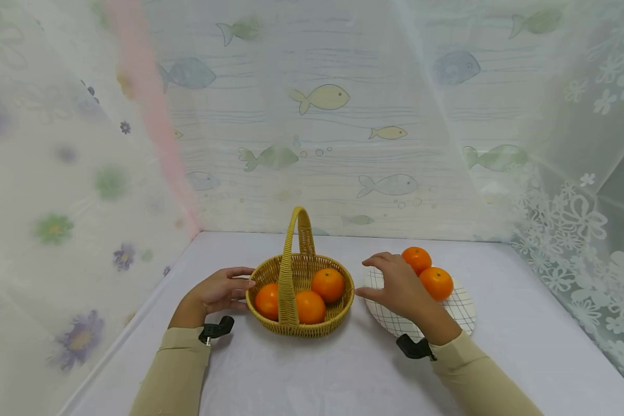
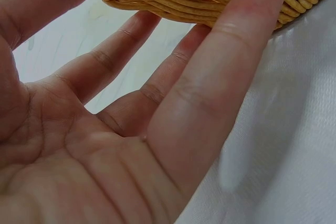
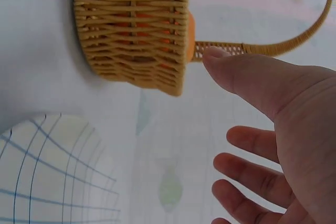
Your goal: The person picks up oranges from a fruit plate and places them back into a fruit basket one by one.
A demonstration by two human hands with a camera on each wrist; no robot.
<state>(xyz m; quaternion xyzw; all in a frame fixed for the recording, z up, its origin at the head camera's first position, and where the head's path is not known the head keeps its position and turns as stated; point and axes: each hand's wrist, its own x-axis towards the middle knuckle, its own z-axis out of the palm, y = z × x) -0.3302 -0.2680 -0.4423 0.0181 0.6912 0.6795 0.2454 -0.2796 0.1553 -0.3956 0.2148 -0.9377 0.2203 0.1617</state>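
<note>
Wicker basket (image 1: 315,330) upright, opening upward, handle (image 1: 287,277) arching front to back

Arched handle (image 1: 287,277) across the basket (image 1: 303,331), free room either side

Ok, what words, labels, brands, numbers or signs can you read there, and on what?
None: no readable text in any view. The plate carries only crossing lines, the backdrop only drawings such as fish; the basket and oranges show no lettering.
</note>
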